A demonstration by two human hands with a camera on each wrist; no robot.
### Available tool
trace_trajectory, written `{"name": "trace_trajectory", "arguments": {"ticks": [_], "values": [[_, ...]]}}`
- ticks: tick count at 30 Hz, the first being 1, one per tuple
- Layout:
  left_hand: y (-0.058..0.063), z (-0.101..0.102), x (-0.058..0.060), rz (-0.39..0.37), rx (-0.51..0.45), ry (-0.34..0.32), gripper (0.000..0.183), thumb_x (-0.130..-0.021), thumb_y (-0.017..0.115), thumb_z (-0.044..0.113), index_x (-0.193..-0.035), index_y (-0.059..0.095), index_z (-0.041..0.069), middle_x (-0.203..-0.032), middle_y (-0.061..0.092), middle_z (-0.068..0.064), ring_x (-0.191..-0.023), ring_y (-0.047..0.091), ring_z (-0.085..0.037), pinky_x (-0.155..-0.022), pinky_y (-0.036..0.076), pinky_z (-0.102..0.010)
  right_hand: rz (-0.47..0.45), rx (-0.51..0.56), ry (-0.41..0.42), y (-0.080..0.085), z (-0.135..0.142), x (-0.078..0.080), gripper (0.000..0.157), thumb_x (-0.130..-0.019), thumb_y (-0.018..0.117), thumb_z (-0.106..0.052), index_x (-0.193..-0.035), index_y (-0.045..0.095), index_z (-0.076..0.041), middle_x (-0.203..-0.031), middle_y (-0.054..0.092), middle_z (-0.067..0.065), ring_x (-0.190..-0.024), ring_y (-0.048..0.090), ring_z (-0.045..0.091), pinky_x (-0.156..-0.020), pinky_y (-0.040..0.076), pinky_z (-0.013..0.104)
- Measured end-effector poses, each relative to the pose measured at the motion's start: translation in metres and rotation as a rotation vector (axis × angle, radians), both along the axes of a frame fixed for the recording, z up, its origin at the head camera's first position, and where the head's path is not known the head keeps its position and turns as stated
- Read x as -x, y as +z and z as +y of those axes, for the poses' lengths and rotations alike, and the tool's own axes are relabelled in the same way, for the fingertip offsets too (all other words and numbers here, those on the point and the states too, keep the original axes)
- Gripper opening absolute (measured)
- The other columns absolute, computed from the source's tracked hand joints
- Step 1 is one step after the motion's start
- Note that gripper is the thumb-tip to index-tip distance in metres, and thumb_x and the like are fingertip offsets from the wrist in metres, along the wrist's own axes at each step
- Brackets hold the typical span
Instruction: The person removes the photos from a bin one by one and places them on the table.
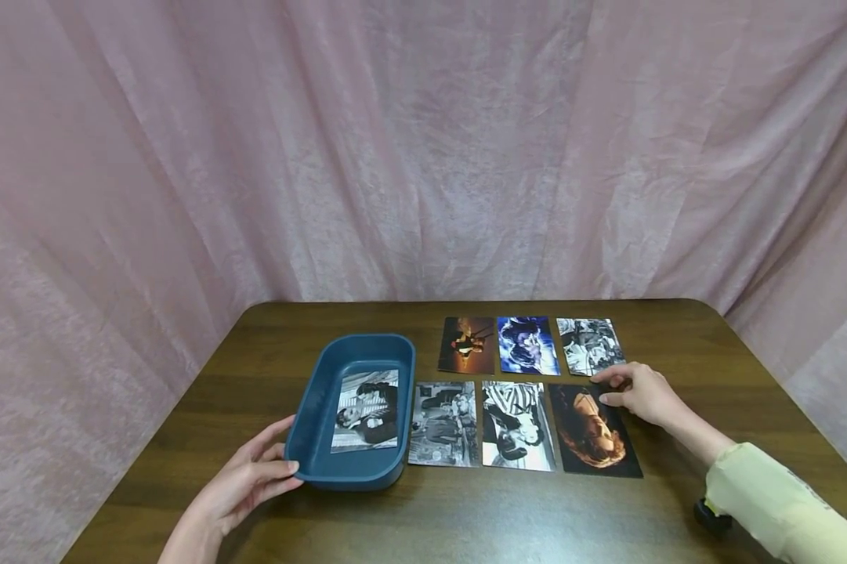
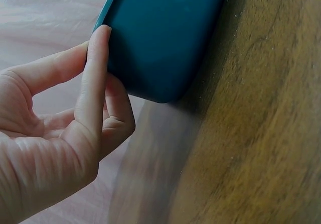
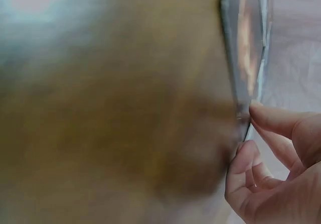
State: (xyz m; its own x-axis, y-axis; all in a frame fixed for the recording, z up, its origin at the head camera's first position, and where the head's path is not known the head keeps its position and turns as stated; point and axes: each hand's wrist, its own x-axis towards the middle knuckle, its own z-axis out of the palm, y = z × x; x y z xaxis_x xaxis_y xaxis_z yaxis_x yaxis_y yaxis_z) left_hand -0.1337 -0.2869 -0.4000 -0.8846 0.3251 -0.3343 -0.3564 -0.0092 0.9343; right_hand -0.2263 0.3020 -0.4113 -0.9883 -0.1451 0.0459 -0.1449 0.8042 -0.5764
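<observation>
At the near left corner of a blue plastic tray (image 1: 409, 368), my left hand (image 1: 243, 475) holds the rim, thumb in front and fingers along the side. A black-and-white photo card (image 1: 367, 413) lies inside the tray. To the right, my right hand (image 1: 645, 395) pinches the upper right corner of a dark photo card with an orange-lit figure (image 1: 592, 439), between thumb and fingers. In the right wrist view, the thumb tip meets the edge of this card (image 3: 244, 48). The left wrist view has the left fingertips right at the tray's rim (image 2: 107, 13).
Beside the held card lie a striped-clothing photo card (image 1: 515, 427) and a grey group photo card (image 1: 443, 427). Behind them are an orange card (image 1: 468, 346), a blue-purple card (image 1: 528, 346) and a black-and-white card (image 1: 588, 345). Pink curtains (image 1: 423, 157) hang around the wooden table (image 1: 282, 321).
</observation>
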Motion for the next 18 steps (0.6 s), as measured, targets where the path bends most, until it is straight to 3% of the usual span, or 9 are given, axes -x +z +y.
{"name": "trace_trajectory", "arguments": {"ticks": [4,9,14,18], "values": [[0.001,0.000,0.000,0.004,0.006,-0.008,0.086,-0.094,0.061,0.005,-0.159,0.005,0.011,-0.111,0.060,-0.003,-0.095,0.069,-0.014,-0.089,0.059,-0.027,0.015,-0.003,0.033,0.013,-0.011,0.010,0.029,-0.083,0.077,-0.017,-0.111,0.074,-0.008,-0.097,0.066,0.014,-0.085,0.057,0.023,-0.066,0.040,0.029],[0.000,-0.002,-0.002,0.015,0.006,-0.011,0.084,-0.094,0.060,0.005,-0.159,0.006,0.011,-0.111,0.060,-0.003,-0.096,0.068,-0.014,-0.089,0.059,-0.027,0.024,0.057,0.108,0.037,-0.042,0.033,0.030,-0.088,0.073,-0.016,-0.116,0.071,-0.005,-0.097,0.067,0.013,-0.082,0.058,0.021,-0.063,0.045,0.029],[-0.001,0.001,-0.001,0.019,0.009,-0.005,0.084,-0.094,0.060,0.004,-0.159,0.008,0.011,-0.109,0.061,-0.004,-0.095,0.068,-0.014,-0.088,0.059,-0.028,0.054,0.094,0.191,0.056,-0.086,0.057,0.029,-0.089,0.071,-0.014,-0.118,0.070,-0.006,-0.094,0.068,0.011,-0.076,0.058,0.018,-0.061,0.044,0.028],[-0.001,0.002,-0.001,0.028,0.006,0.000,0.082,-0.093,0.060,0.002,-0.158,0.011,0.012,-0.106,0.060,-0.004,-0.093,0.068,-0.013,-0.087,0.059,-0.029,0.037,0.115,0.226,0.068,-0.131,0.075,0.032,-0.091,0.071,-0.019,-0.121,0.069,-0.012,-0.103,0.069,0.011,-0.087,0.063,0.022,-0.068,0.047,0.028]]}}
